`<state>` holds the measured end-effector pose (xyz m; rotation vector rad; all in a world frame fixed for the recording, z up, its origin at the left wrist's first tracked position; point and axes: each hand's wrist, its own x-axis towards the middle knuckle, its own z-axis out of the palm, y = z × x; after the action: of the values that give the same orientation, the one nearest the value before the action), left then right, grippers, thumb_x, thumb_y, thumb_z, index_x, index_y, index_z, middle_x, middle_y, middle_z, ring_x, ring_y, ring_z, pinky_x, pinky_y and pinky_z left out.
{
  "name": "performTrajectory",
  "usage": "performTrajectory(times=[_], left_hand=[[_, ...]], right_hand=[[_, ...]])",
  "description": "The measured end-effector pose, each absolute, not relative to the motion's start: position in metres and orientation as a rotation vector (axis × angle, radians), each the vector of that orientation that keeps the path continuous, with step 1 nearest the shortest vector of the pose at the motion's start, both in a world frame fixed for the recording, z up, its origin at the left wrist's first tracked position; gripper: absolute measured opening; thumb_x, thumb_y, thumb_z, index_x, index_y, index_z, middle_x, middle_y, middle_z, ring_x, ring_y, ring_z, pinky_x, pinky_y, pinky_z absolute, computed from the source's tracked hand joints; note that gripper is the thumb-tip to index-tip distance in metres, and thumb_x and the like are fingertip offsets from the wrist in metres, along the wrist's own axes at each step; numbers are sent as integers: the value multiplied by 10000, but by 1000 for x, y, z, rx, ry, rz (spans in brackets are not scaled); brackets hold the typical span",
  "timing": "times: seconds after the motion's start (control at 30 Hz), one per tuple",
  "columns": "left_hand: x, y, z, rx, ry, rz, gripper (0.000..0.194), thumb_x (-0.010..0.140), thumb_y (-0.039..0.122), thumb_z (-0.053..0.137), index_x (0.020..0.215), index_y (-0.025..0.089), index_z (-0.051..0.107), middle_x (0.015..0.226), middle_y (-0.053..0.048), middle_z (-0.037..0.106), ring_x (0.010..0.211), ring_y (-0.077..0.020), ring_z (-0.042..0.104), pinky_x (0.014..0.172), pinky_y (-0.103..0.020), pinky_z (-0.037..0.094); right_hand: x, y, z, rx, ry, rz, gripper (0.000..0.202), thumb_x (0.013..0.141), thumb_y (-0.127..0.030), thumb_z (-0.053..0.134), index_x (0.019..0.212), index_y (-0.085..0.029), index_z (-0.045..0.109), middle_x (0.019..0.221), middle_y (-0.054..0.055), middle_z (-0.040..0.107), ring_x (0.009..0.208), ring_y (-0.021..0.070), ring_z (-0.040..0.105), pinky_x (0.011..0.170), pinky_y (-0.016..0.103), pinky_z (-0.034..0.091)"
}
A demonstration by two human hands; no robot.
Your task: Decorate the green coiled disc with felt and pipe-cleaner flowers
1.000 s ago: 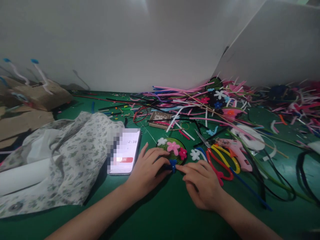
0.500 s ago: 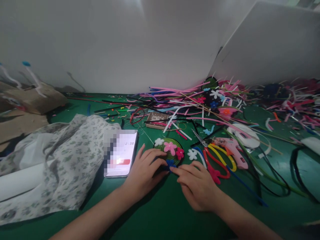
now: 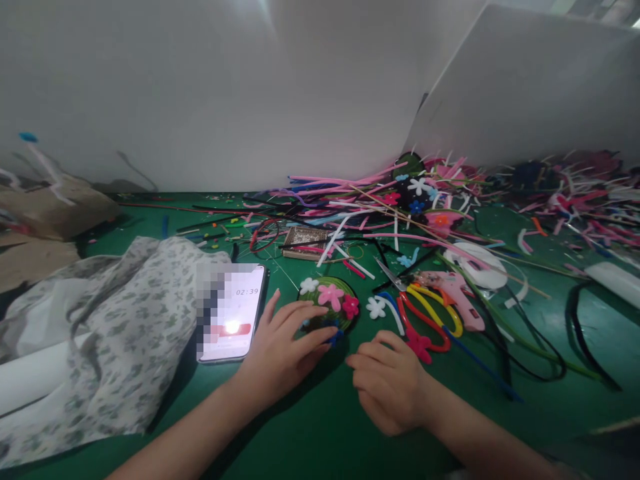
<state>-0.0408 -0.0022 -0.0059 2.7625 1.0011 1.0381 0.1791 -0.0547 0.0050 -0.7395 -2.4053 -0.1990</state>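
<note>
A round green coiled disc (image 3: pixel 320 304) lies on the green table, with a white flower (image 3: pixel 309 287), a pink flower (image 3: pixel 331 296) and a magenta flower (image 3: pixel 351 307) on it. At its near edge, the fingers of my left hand (image 3: pixel 285 339) are closed on a blue flower (image 3: pixel 335 337). My right hand (image 3: pixel 390 379) is just right of the disc, apart from it, fingers curled together; whether anything small is between them is hidden. Another white flower (image 3: pixel 376 307) lies on the table beyond my right hand.
A lit phone (image 3: pixel 240 313) and patterned cloth (image 3: pixel 145 333) lie at left. Scissors (image 3: pixel 425 320), a pink glue gun (image 3: pixel 457 297) and a red flower (image 3: pixel 419 344) are at right. Behind are a small box (image 3: pixel 304 243) and piled pipe cleaners (image 3: pixel 345 193).
My right hand has drawn back from the blue flower and curled its fingers. My left hand stays at the disc. The whole view has shifted slightly.
</note>
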Motion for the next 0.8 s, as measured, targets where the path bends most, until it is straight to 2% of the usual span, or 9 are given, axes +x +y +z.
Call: performTrajectory(times=[0.1,0.27,0.47,0.6,0.7,0.8], left_hand=[[-42,-3,-3,2940,892,1070,253,852,254,640,1083,348,683,1172,-1,707,1099,-222,620,1173,-546,88],[-44,-4,-4,3000,912,1041,269,828,307,667,1094,337,687,1234,13,686,1114,-220,626,1192,-528,24],[-43,-7,-3,3004,900,1027,303,832,339,660,1134,332,676,1245,-1,680,1130,-234,618,1193,-535,28],[-44,-8,3,2992,905,999,316,841,311,648,1156,326,661,1264,-18,665,1144,-258,605,1177,-586,29],[-49,-7,5,2951,897,1084,413,818,247,662,1223,315,611,1286,-45,629,1145,-272,594,1164,-618,82],[-54,-5,2,2792,963,1535,580,725,105,718,1257,275,559,1278,-88,560,1154,-292,575,1136,-627,215]], right_hand=[[179,-54,4,-740,-2392,-218,101,770,-98,479,769,-183,534,794,43,694,700,163,556,640,355,368],[180,-54,4,-735,-2358,-223,109,756,-86,470,757,-175,532,743,36,671,676,156,535,643,347,361],[180,-53,5,-744,-2349,-236,104,756,-91,473,749,-177,531,713,34,658,674,161,535,642,347,357],[180,-53,3,-752,-2341,-224,97,754,-89,478,758,-173,526,729,38,670,670,163,532,645,351,361],[180,-52,1,-772,-2344,-200,102,757,-87,479,770,-176,527,742,37,674,686,166,546,663,356,369],[180,-51,0,-785,-2326,-180,103,770,-96,482,798,-181,531,768,40,680,719,175,562,676,358,379]])
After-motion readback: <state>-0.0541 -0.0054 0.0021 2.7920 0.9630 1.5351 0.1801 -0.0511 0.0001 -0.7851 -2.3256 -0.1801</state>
